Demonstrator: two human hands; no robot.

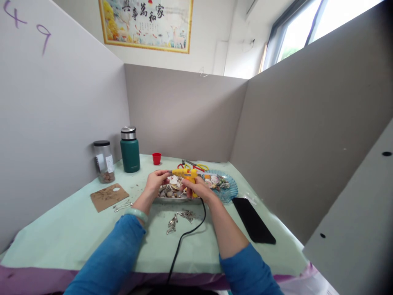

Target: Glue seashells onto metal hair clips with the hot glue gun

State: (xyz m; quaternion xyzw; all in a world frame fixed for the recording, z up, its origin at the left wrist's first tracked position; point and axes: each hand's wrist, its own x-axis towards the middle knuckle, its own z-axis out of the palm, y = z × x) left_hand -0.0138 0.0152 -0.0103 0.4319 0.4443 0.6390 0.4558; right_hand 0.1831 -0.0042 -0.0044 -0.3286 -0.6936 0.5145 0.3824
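Note:
My right hand [196, 186] is wrapped round the handle of a yellow glue gun [185, 173], whose nozzle points left. A black cord hangs from its handle to the table's front edge. My left hand [159, 180] is closed by the nozzle, its fingertips pinched on something too small to make out. Below both hands lies a metal tray [175, 200] filled with shells [168, 191]. Right of my right hand, a blue scalloped plate [232, 189] bears small decorated pieces [216, 181].
Small metal clips [172, 224] lie in front of the tray. At the left are a brown card [109, 196], a jar [104, 162] and a green bottle [130, 152]. A red cup [156, 158] and scissors [196, 165] stand behind; a black phone [254, 220] lies right.

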